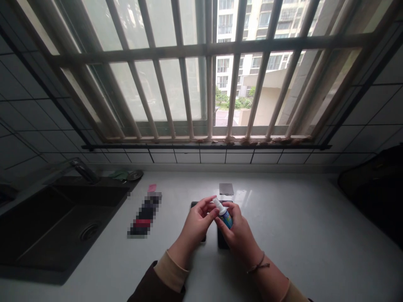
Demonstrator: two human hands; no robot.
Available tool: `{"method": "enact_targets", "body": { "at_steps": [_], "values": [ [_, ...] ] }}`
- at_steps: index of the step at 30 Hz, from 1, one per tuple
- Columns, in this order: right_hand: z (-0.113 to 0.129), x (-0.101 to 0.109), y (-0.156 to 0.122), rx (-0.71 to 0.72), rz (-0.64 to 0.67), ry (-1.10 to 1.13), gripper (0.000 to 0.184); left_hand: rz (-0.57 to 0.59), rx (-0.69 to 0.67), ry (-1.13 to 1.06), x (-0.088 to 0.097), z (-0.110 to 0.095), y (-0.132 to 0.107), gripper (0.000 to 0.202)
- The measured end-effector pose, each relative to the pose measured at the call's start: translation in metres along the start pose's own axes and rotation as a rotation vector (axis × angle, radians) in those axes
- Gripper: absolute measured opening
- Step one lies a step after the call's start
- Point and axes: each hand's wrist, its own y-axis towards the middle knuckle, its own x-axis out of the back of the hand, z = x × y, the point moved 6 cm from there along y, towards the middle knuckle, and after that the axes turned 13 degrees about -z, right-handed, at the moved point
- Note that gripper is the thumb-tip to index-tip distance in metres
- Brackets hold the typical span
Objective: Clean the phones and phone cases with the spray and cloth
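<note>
A small spray bottle with a white nozzle and a blue, partly green label is held tilted above the counter, its top leaning to the left. My right hand is wrapped round the body of the bottle. At the white top, my left hand is closed, thumb and fingertips pinching at the nozzle. Beneath my hands lie two dark flat objects that look like phones: one dark slab under the right hand, another dark slab mostly covered by the left. A small grey cloth lies just beyond them.
A dark sink with a faucet is set into the white counter at left. Between it and my hands lie a pixelated dark item and a pink slip. A black bag-like object stands at right. A barred window rises behind.
</note>
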Motion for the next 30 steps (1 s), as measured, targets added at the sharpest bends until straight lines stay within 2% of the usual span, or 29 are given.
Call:
{"method": "enact_targets", "body": {
  "at_steps": [4,7,10,12,14,17,18,21,24,30],
  "values": [
    [-0.007,-0.01,-0.006,0.007,0.02,0.111,0.058,0.207,0.061,0.058,-0.006,-0.004,-0.005,0.043],
    [-0.012,-0.016,-0.01,0.053,0.027,0.09,0.07,0.218,0.055,0.079,-0.007,-0.004,-0.008,0.048],
    [-0.014,-0.017,-0.011,0.076,0.023,0.015,0.09,0.142,-0.009,0.131,-0.003,-0.008,-0.002,0.048],
    [-0.014,-0.013,-0.01,0.092,-0.017,-0.031,0.098,0.003,-0.114,0.232,0.007,-0.018,0.012,0.045],
    [-0.012,-0.009,-0.008,0.108,-0.061,-0.059,0.097,-0.114,-0.229,0.423,0.019,-0.031,0.032,0.044],
    [-0.01,-0.006,-0.006,0.127,-0.088,-0.061,0.09,-0.164,-0.451,0.74,0.029,-0.051,0.066,0.038],
    [-0.01,-0.005,-0.006,0.134,-0.092,-0.058,0.088,-0.164,-0.471,0.775,0.032,-0.052,0.078,0.034],
    [-0.01,-0.005,-0.006,0.145,-0.099,-0.055,0.084,-0.129,-0.472,0.83,0.035,-0.044,0.11,0.019],
    [-0.011,-0.006,-0.006,0.141,-0.1,-0.056,0.082,-0.111,-0.452,0.865,0.036,-0.026,0.129,0.017],
    [-0.009,-0.007,-0.007,0.114,-0.073,-0.046,0.078,-0.108,-0.445,0.883,0.039,-0.006,0.139,0.022]
  ]
}}
